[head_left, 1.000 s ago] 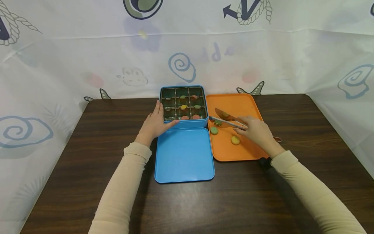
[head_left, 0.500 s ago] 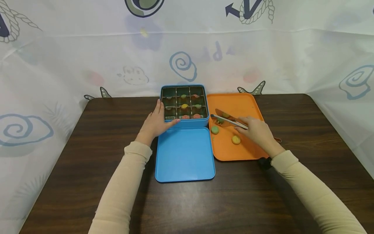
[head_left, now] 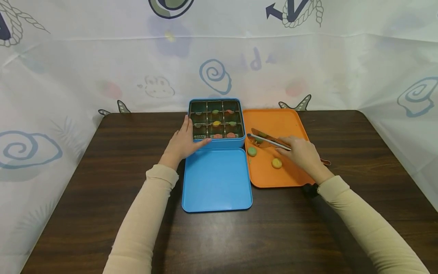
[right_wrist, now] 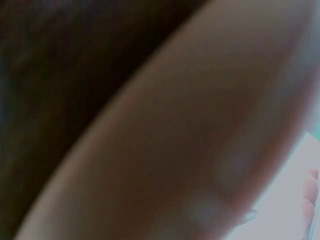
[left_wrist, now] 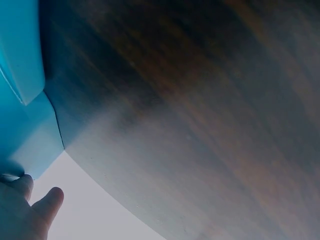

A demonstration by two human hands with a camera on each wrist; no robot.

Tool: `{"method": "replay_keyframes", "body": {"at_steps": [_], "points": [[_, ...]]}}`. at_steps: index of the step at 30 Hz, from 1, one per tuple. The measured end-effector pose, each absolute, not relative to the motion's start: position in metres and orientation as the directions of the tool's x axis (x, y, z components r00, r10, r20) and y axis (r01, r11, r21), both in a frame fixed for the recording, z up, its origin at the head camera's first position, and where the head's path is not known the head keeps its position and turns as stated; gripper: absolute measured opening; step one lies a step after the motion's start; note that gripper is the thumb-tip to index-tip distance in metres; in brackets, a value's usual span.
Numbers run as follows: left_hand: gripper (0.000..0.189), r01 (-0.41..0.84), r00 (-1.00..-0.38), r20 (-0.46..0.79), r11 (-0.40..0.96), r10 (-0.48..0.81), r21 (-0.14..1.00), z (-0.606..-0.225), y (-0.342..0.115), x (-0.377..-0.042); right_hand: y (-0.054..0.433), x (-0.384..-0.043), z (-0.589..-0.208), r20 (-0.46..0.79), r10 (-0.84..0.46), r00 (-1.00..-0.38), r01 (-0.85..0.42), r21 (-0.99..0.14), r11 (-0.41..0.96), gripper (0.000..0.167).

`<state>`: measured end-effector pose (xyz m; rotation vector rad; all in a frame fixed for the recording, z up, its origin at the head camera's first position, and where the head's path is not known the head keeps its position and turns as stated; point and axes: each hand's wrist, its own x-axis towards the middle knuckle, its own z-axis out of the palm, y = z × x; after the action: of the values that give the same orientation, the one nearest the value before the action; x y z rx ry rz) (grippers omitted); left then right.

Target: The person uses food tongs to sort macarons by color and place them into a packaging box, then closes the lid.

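Note:
My left hand (head_left: pixel 179 144) rests against the blue tin (head_left: pixel 219 143), its fingers straight along the left side and its thumb at the front rim. Clear dividers split the tin into compartments, several of which contain small green, yellow and pink macaron-like rounds. Over the orange tray (head_left: pixel 277 120), my right hand (head_left: pixel 301 154) grips metal tongs (head_left: pixel 272 142), whose arms point left with a green round (head_left: pixel 259 139) between their ends. Whether they clamp it is unclear. Nearby on the tray lie another green round (head_left: pixel 251 151) and a yellow round (head_left: pixel 276 163). The right wrist view is mostly blurred.
A blue lid (head_left: pixel 217 180) lies flat in front of the tin. The tray stands right beside the tin's right wall. Everything sits on a dark wooden table (head_left: pixel 219 243), with a printed white cloth (head_left: pixel 253 76) behind it.
The tongs' arms have come closer together around the green round. Both hands stay in nearly the same places, while the whole head view has shifted slightly.

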<state>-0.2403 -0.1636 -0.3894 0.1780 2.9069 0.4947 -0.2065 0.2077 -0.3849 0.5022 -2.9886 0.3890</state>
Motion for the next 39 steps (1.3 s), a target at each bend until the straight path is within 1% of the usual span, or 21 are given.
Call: {"method": "replay_keyframes", "body": {"at_steps": [6,12,17,25,31,39], "points": [[0.111,0.089,-0.976,-0.16,0.936,0.151,0.341,-0.39,-0.163,-0.241,0.21,-0.207,-0.382,0.147,-0.295,-0.944,-0.322,-0.228,0.919,0.044],[0.11,0.089,-0.976,-0.159,0.936,0.151,0.341,-0.389,-0.164,-0.241,0.212,-0.208,-0.377,0.201,-0.281,-0.938,-0.324,-0.226,0.919,0.043],[0.111,0.083,-0.975,-0.167,0.935,0.149,0.346,-0.388,-0.164,-0.241,0.212,-0.211,-0.37,0.262,-0.264,-0.928,-0.322,-0.21,0.923,0.045],[0.112,0.076,-0.976,-0.167,0.934,0.142,0.349,-0.389,-0.165,-0.241,0.205,-0.22,-0.351,0.396,-0.224,-0.89,-0.336,-0.242,0.91,0.039],[0.112,0.077,-0.976,-0.168,0.937,0.142,0.341,-0.39,-0.165,-0.239,0.19,-0.227,-0.335,0.443,-0.254,-0.86,-0.373,-0.204,0.905,0.04],[0.11,0.081,-0.976,-0.161,0.935,0.144,0.344,-0.392,-0.165,-0.24,0.158,-0.242,-0.317,0.458,-0.297,-0.838,-0.411,-0.171,0.895,0.039]]}}
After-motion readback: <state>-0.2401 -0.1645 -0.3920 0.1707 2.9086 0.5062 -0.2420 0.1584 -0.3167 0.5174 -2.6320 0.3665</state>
